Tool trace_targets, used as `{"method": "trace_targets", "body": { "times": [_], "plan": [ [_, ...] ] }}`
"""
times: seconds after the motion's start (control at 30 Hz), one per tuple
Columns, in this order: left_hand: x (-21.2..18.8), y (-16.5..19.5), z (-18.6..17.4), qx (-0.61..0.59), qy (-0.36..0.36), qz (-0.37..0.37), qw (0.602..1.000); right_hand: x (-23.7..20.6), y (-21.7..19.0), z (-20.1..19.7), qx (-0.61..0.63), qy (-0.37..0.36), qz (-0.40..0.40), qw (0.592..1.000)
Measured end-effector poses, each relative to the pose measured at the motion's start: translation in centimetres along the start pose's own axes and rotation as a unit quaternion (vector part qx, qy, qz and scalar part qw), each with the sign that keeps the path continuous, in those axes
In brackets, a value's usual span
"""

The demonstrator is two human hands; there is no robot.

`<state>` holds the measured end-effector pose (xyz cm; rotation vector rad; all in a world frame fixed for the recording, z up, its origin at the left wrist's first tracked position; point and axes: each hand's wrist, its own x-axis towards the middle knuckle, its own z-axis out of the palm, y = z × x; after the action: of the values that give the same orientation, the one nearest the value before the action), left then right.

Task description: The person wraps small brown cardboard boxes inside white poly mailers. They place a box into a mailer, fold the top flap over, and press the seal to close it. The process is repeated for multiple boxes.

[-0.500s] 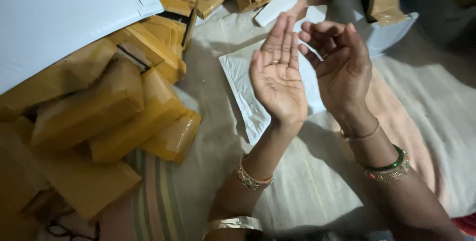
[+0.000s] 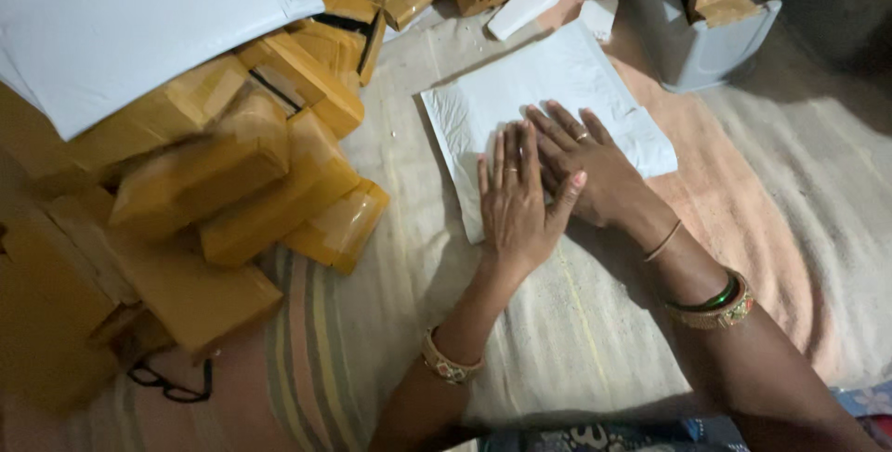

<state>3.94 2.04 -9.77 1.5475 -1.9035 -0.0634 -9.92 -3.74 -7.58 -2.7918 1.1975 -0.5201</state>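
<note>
Floor covered by a pale woven cloth (image 2: 576, 322), with a striped mat (image 2: 307, 359) at the near edge. A white padded envelope (image 2: 557, 80) lies flat at centre; tape-wrapped brown parcels (image 2: 269, 183) are heaped along the left side and far edge. A grey tape dispenser (image 2: 697, 15) stands at the far right; black spectacles (image 2: 172, 382) lie near the near-left corner.

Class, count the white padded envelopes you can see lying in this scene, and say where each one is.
2. One white padded envelope lies flat under the left hand and right hand; a larger one rests on the brown parcels at top left. Others may be hidden.
</note>
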Motion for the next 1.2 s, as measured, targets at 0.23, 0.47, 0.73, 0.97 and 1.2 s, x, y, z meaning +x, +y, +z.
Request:
{"method": "trace_targets", "body": {
  "times": [0.23,0.47,0.73,0.97,1.2],
  "plan": [
    [-0.1,-1.6,0.4,0.04,-0.054,-0.053,0.996,-1.1,1.2,1.4,0.032,-0.014,0.115,0.993],
    [-1.7,-3.5,1.5,0.04,-0.058,-0.137,0.988,-3.6,2.4,2.6,0.069,-0.015,0.228,0.971],
    [-3.6,-7.8,0.3,-0.028,-0.022,-0.193,0.981,-3.4,1.9,4.0,0.036,0.016,0.335,0.941],
    [-4.8,-11.0,-2.2,-0.263,0.001,-0.339,0.903,-7.1,3.9,0.0,0.374,0.156,0.362,0.839],
    [-5.0,-13.6,1.3,-0.308,0.1,-0.28,0.904,-6.5,4.0,0.5,0.4,0.158,0.413,0.803]
  ]
}}
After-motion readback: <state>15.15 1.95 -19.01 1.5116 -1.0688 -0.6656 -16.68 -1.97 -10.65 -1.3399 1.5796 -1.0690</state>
